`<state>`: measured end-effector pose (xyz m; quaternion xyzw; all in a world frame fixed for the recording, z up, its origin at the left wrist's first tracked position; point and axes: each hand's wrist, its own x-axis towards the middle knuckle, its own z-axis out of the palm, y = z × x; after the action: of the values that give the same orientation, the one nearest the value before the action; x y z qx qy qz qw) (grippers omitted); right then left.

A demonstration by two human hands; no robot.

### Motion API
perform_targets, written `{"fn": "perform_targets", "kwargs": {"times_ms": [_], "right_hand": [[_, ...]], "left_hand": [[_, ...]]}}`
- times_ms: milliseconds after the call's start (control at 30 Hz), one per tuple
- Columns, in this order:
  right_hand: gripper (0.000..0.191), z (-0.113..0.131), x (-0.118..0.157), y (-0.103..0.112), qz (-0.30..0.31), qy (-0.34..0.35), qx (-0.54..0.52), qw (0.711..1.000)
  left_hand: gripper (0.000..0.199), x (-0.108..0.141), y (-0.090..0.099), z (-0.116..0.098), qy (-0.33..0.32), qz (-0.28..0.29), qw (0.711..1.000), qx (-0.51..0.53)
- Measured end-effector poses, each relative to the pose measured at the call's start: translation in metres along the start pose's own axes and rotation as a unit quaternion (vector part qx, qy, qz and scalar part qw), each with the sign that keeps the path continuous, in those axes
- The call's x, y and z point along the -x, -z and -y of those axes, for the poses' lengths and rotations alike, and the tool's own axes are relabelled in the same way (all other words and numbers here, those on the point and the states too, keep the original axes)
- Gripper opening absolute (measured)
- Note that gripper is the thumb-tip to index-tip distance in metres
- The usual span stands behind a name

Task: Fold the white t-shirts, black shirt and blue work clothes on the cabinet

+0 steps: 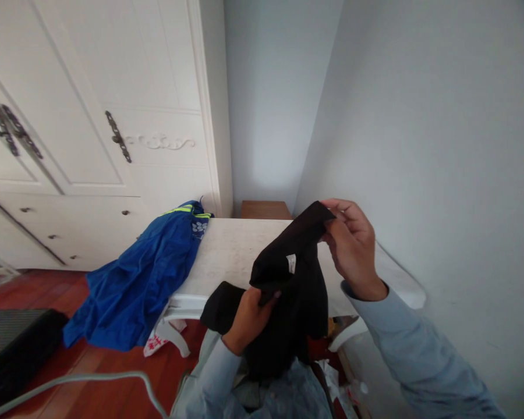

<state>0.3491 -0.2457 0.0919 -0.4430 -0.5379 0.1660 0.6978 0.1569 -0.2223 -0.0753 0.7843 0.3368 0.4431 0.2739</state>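
A black garment (283, 326) hangs between my hands over the front edge of the white table and down toward my lap. A small white label (291, 263) shows inside its opening. My left hand (250, 317) is closed on the near edge of the opening. My right hand (351, 244) pinches the far upper corner of the cloth, holding it raised above the table. To the left, a blue garment (144, 279) with yellow-green stripes lies over the table's left end and hangs toward the floor.
The white table (227, 247) stands against the grey wall (410, 145). Behind it is a brown box (265, 210). A white wardrobe (166, 75) rises at the left. A pale tube (91, 377) and a dark object (24, 349) are at the lower left.
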Motion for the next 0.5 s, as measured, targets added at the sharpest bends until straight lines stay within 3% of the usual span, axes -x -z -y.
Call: {"fn": "perform_targets", "kwargs": {"times_ms": [100,200,333,433,500], "right_hand": [[0.035,-0.005,-0.005,0.01,0.046,-0.019,-0.048,0.998],[0.058,-0.03,0.0,0.025,0.176,-0.06,-0.06,0.981],[0.086,-0.092,0.032,0.037,0.318,-0.126,0.008,0.94],[0.098,-0.131,0.069,0.033,0.34,-0.194,0.104,0.914],[0.102,-0.143,0.09,0.026,0.341,-0.218,0.142,0.903]], "left_hand": [[0.032,-0.005,0.0,-0.004,0.058,-0.077,0.995,0.036],[0.028,-0.02,0.019,-0.01,0.058,-0.158,0.985,0.036],[0.025,-0.045,0.046,-0.019,0.035,-0.146,0.989,0.01],[0.022,-0.058,0.057,-0.024,0.023,-0.13,0.991,-0.023],[0.022,-0.064,0.062,-0.026,0.014,-0.128,0.991,-0.034]]}}
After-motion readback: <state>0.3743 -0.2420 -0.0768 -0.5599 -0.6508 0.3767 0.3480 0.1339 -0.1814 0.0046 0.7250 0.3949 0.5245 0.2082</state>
